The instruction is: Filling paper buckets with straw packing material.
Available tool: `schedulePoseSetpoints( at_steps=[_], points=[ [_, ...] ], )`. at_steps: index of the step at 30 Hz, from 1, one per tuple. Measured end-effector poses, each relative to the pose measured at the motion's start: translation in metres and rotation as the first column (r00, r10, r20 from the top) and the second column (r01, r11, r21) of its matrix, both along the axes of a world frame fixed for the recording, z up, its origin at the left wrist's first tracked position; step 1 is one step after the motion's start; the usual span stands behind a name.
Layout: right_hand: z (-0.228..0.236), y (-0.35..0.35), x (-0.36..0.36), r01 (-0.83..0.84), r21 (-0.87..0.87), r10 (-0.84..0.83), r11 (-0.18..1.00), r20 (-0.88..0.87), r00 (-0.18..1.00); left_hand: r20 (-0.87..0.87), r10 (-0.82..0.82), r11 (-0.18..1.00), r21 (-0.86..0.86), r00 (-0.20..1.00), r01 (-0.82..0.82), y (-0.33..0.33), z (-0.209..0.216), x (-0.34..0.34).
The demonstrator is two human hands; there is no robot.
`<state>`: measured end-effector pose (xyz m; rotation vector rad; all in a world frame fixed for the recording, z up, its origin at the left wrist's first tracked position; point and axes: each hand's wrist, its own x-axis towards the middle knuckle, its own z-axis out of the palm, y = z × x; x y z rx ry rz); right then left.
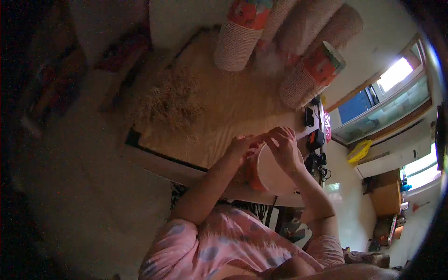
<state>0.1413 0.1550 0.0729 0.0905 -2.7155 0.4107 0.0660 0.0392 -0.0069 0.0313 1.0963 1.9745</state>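
Observation:
A round paper tub (276, 173), white on its round face and orange on its side, tilts toward me at the table's near edge. My left hand (240, 148) is closed by its upper left edge, fingertips pinched toward the other hand. Over the upper edge curls my right hand (283, 142), fingers bent and pressed together, almost meeting the left. Whatever thin thing the fingertips hold between them is too small and dim to make out. A loose heap of thin, tangled, brownish strands (172, 100) lies on the tabletop, left of my hands.
Tall stacks of nested tubs stand along the table's far side, including a left stack (238, 44) and a right stack (310, 77) with orange tops. Black chargers and cables (317, 149) lie right of my hands. The wooden table (233, 107) has a dark near edge.

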Motion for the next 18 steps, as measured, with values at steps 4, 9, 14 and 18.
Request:
schedulePoseSetpoints(
  at_steps=[4, 9, 14, 18],
  points=[
    [0.005, -0.009, 0.005, -0.020, 0.083, 0.016, 0.996, 0.053, 0.998, 0.150, -0.004, 0.989, 0.150, 0.989, -0.019, -0.007, -0.004, -0.002],
    [-0.005, 0.005, 0.007, -0.064, 0.090, 0.058, 0.994, 0.068, 0.996, 0.203, -0.096, 0.981, 0.183, 0.974, 0.058, -0.004, -0.019, -0.005],
    [0.003, 0.012, -0.002, -0.012, -0.247, 0.057, 0.969, 0.175, 0.983, 0.067, -0.048, 0.988, 0.152, 0.997, 0.038, -0.002, -0.027, -0.004],
    [0.003, 0.022, -0.012, 0.011, -0.363, 0.079, 0.932, 0.233, 0.969, -0.151, -0.006, 0.989, 0.148, 0.989, 0.029, -0.006, -0.015, -0.003]
  ],
)
